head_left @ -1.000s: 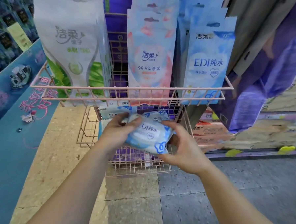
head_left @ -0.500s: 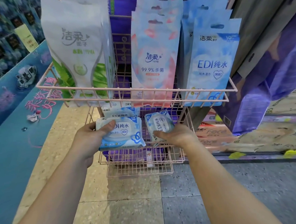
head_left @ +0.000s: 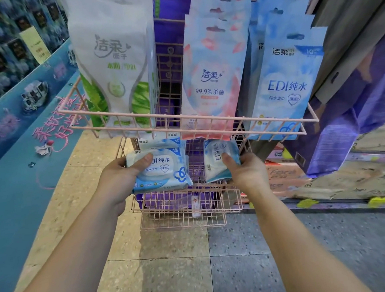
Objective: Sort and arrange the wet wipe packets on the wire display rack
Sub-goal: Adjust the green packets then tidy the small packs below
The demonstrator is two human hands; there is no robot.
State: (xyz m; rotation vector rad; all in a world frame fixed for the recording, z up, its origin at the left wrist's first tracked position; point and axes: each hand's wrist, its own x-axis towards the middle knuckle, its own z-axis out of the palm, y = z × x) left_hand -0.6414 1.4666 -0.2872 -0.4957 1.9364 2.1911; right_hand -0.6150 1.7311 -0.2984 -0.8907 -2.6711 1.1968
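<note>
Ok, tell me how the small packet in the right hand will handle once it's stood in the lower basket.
The small packet looks soft: its wrapper creases under the right hand, so it likely sags rather than stands stiff. Its glossy film is probably slippery. Held upright on a narrow edge, it may tip over in the lower basket.

A second ago both hands met on one packet at centre frame — now the left hand (head_left: 119,174) holds the wide blue-and-white wet wipe packet (head_left: 160,169) centre-left, the right hand (head_left: 244,167) a smaller blue packet (head_left: 217,160) centre-right.

One head-worn wide-angle camera looks forward and down along both forearms, close to the pink wire rack (head_left: 192,121) filling the upper centre; floor tiles (head_left: 237,255) fill the lower frame.
</note>
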